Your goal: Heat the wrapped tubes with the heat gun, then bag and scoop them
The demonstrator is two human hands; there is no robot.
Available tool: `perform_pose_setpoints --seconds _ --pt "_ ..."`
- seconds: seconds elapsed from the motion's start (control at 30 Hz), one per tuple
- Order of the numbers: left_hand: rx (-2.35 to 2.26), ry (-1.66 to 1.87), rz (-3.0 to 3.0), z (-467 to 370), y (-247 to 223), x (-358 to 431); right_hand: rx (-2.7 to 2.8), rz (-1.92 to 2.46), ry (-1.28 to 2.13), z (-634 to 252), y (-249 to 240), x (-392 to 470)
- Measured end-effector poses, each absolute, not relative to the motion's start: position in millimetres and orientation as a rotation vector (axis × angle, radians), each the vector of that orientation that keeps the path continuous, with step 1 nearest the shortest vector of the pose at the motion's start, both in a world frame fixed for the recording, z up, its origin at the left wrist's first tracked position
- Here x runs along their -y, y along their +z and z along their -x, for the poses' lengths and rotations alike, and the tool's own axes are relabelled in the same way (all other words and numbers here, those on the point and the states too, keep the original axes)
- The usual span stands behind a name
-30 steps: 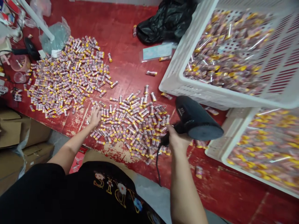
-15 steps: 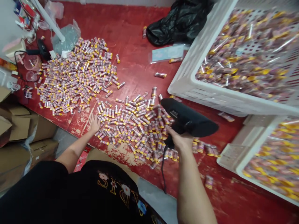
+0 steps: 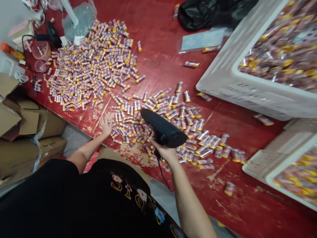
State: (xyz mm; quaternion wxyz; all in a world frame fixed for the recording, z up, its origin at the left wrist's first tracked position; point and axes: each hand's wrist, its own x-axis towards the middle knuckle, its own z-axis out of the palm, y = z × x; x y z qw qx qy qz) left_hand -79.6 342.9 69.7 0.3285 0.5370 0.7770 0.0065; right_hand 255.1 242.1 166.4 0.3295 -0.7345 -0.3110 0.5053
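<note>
In my right hand [image 3: 164, 152] I grip a black hair dryer [image 3: 163, 129] by its handle, with the cord hanging below. Its barrel is over the nearer spread of small clear tubes with yellow ends [image 3: 133, 127], nozzle toward the upper left. My left hand [image 3: 106, 126] lies at the left edge of that spread, fingers stretched out and touching or close beside the nearest tubes. Part of the spread is hidden under the dryer. Farther left lies a larger heap of the same tubes [image 3: 91, 69] on the red table [image 3: 158, 33].
At right stand two white crates, an upper crate [image 3: 223, 79] and a lower crate [image 3: 260, 162], holding more tubes. A black plastic bag [image 3: 198, 15] and a blue packet [image 3: 203, 41] lie at the back. Cardboard boxes [image 3: 49, 145] are stacked at left. Another black dryer [image 3: 53, 34] rests beyond the heap.
My right hand has swung the hair dryer leftward over the nearer tubes, uncovering those on the right. My left hand stays at the spread's left edge. The view has shifted somewhat.
</note>
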Motion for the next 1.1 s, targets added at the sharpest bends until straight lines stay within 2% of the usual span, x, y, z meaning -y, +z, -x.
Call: perform_pose_setpoints --seconds 0.2,0.43,0.67,0.93,1.1 --pt "-1.928 -0.001 -1.346 69 51 -320 0.906 1.890 1.344 -241 174 -250" --pt "-1.787 0.089 -1.444 56 41 -335 0.842 1.992 1.330 -217 178 -238" --pt "-1.804 0.119 -1.514 68 36 -389 0.749 2.024 1.275 -200 184 -245" --pt "-1.852 0.226 -1.565 26 11 -484 0.705 1.969 1.335 -187 176 -256" --pt "-1.461 0.109 -1.752 7 6 -479 0.476 2.122 1.129 -194 170 -241"
